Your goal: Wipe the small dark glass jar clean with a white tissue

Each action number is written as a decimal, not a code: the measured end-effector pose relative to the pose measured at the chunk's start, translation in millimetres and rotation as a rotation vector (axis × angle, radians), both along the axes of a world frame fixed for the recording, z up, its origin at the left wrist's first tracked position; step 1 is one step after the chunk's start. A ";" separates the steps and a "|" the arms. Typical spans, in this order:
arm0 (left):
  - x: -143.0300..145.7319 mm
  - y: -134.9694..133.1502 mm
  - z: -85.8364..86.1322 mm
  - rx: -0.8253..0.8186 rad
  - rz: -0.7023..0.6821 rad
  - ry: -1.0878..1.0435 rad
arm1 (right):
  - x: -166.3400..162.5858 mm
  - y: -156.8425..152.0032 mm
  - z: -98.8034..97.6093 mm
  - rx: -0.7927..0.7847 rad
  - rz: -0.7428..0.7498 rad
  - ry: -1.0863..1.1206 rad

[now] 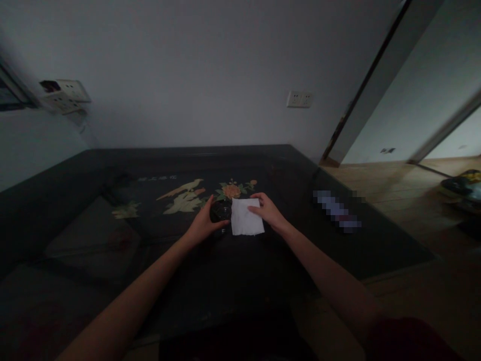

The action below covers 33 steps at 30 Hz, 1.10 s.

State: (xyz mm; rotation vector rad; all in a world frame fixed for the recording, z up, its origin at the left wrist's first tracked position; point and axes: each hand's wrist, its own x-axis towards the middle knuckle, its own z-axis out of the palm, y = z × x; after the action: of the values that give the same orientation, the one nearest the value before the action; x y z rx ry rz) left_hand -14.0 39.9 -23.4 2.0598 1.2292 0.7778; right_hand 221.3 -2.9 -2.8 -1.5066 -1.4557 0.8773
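Observation:
A dark, round, glossy object (220,211), perhaps a glass bowl or ashtray, sits near the middle of the black table. The thumb and fingers of my left hand (205,220) curl around its left side. Beside it, almost touching, is a white square of tissue (246,220) with a slightly ragged lower edge. My right hand (266,210) pinches the tissue at its upper right, thumb on the front and fingers behind. The dim light hides the details of the dark object.
The dark glossy table (210,281) carries a printed bird (184,189) and flower (231,190) design. A pixelated pale item (336,211) lies on its right side. Behind stands a wall with a socket (299,99). Wooden floor (379,185) shows at right.

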 end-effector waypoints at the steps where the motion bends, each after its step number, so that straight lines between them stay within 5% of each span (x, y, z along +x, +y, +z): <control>1: -0.2 1.2 -1.9 0.005 0.005 0.004 | -1.4 -1.1 0.2 -0.007 0.005 0.058; 7: 4.5 5.8 -5.4 0.115 0.039 0.086 | -5.2 -4.7 3.9 -0.234 0.043 0.660; 13: 6.5 -0.1 -4.6 0.098 0.084 -0.014 | -5.4 -0.8 1.6 -0.179 -0.045 0.731; 18: 7.4 -6.2 4.7 0.014 0.060 -0.343 | -0.8 4.7 -2.7 -0.047 -0.203 0.785; 22: 12.7 -18.0 19.8 -0.192 -0.002 -0.825 | 1.3 7.6 -2.4 0.055 -0.294 0.826; 25: 15.7 -30.7 28.3 -0.500 -0.057 -1.070 | -0.6 6.9 -1.4 0.114 -0.342 0.849; 33: 16.0 -39.1 27.4 -0.833 -0.189 -1.110 | -3.4 0.3 10.4 0.291 -0.430 0.834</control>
State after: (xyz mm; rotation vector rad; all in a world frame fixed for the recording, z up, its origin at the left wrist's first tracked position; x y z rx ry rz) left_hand 2.0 0.7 4.0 0.7920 0.5247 0.8970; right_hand 217.8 -2.6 7.6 -0.9823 -0.5842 0.8301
